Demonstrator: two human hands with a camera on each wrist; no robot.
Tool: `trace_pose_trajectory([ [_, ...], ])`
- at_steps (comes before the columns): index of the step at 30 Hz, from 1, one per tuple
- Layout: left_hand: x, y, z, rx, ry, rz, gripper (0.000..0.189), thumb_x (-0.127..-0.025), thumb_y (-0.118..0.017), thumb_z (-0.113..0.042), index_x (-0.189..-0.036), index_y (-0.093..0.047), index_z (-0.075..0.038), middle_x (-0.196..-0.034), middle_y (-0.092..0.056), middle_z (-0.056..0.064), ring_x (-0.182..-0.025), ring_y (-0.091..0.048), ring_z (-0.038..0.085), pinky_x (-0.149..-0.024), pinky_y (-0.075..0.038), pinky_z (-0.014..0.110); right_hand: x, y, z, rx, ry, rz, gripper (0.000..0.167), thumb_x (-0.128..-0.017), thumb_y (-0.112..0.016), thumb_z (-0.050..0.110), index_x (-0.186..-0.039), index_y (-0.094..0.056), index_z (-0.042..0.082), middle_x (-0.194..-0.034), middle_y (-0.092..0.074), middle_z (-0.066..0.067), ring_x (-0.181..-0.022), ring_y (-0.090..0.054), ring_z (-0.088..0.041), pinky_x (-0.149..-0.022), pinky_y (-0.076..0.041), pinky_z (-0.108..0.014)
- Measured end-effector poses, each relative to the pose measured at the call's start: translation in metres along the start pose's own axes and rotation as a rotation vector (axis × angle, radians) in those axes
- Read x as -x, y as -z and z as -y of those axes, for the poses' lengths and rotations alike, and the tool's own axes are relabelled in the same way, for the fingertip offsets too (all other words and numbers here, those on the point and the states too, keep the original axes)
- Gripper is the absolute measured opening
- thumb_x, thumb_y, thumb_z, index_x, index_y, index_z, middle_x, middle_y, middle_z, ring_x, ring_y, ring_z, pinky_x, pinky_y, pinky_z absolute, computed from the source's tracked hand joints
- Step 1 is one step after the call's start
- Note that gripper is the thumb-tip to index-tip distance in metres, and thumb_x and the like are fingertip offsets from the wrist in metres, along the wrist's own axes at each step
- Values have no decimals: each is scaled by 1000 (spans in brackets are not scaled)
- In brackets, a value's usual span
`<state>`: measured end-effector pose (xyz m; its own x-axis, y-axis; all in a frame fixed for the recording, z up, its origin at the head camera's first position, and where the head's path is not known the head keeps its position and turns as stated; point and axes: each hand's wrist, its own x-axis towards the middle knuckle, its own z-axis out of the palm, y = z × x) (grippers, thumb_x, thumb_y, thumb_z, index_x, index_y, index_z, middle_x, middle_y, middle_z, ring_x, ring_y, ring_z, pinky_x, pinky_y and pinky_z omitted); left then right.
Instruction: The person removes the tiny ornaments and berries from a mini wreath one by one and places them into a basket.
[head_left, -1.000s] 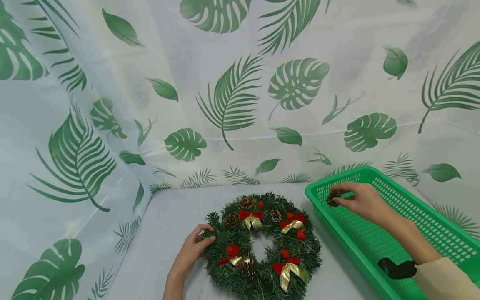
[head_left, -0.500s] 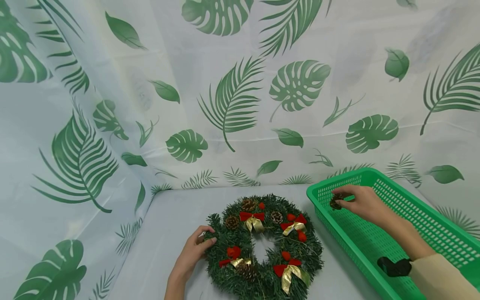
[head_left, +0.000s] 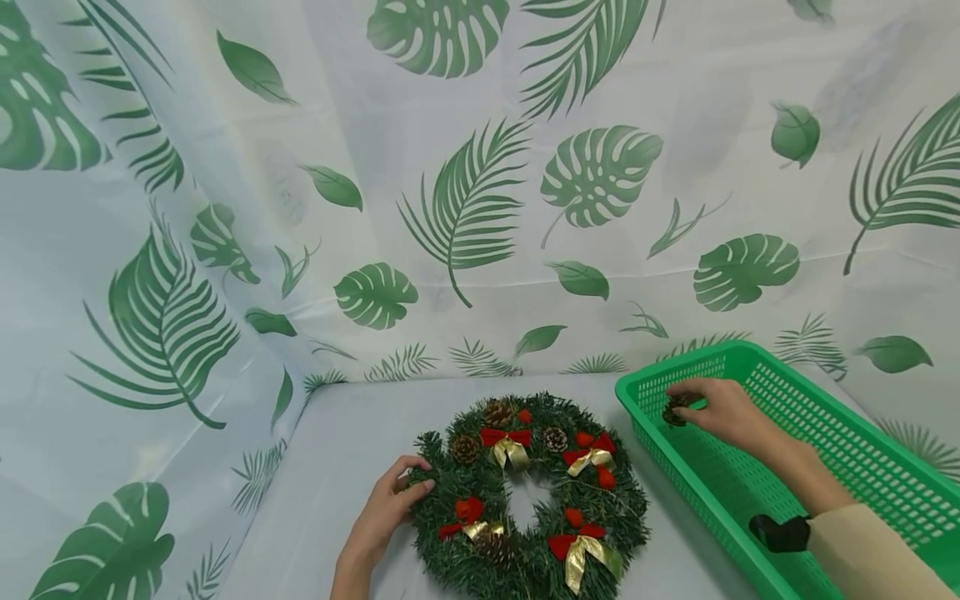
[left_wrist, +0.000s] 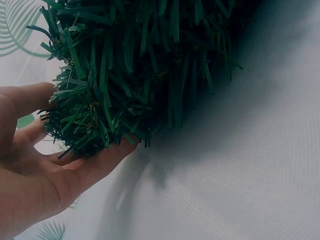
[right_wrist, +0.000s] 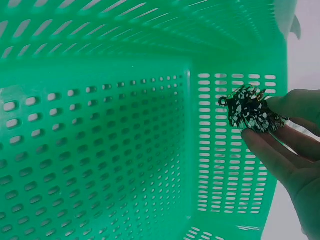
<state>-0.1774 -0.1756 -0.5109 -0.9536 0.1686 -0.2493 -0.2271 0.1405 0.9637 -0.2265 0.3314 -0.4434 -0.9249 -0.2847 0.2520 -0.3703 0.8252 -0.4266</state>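
Observation:
A green Christmas wreath [head_left: 622, 508] lies on the white cloth, dressed with red-and-gold bows, red berries and several pine cones. At its left edge my left hand [head_left: 392, 496] holds a bristly tuft between thumb and fingers. In the left wrist view the fingers [left_wrist: 107, 160] pass under that tuft [left_wrist: 95, 110]. Over the far left end of the green basket [head_left: 701, 492], my right hand [head_left: 723, 408] pinches a small pine cone [head_left: 676, 410]. A small metal loop sticks out of the pine cone [right_wrist: 250, 110] in the right wrist view.
The slotted plastic basket stands right of the wreath, its raised rim [head_left: 693, 496] close to the wreath's right side. A white curtain [head_left: 480, 208] with green leaf prints rises behind and to the left. A black band [head_left: 780, 533] sits at my right wrist.
My right hand and its pine cone have shifted slightly down, with the wrist band slightly left. The left hand keeps its hold on the wreath. The head view has drifted a little.

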Motion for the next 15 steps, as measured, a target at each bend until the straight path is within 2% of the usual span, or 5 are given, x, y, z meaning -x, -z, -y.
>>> trace_pose_trajectory([
  [5,3,3,2,-3,19,4,36,-100,-69,-29,-127,-56,-8,-116,-58,11,-88,-49,20,-66,-45,36,0,-9,-3,-11,5,31,26,-87,-77,1,-111,-73,-7,-101,-74,-21,-85,-71,-34,-67,-57,-43],
  [15,-2,1,-1,7,2,30,39,-99,-70,-32,-126,-56,-8,-106,-57,8,-87,-48,20,-68,-45,36,-4,-9,-13,14,9,46,25,-85,-77,-2,-109,-73,-8,-97,-74,-20,-81,-70,-31,-64,-57,-39],
])
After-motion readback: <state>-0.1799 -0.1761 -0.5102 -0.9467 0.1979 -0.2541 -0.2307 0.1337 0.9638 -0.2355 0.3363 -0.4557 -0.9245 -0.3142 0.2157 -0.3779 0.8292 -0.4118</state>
